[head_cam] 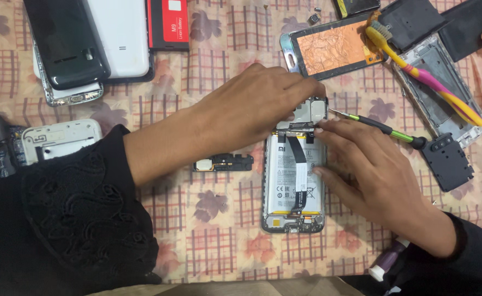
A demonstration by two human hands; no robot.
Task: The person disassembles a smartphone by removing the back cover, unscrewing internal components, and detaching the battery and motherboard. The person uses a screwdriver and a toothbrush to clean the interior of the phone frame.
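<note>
An opened phone (pixel 294 181) lies back-up on the patterned cloth (pixel 219 241) in front of me, its white battery and a flat ribbon cable running down the middle exposed. My left hand (pixel 252 104) reaches across from the left and rests over the far end of the phone, fingers curled together and pressing down on the top edge of its frame. My right hand (pixel 372 175) lies along the phone's right side, fingertips touching the small metal bracket near the far end of the battery; whether they pinch anything I cannot tell. A green-handled screwdriver (pixel 383 130) lies just beyond my right hand, tip pointing towards the phone. To the left of the phone sits a small black speaker module (pixel 223 162), and to the right a black plastic cover piece (pixel 448 160).
</note>
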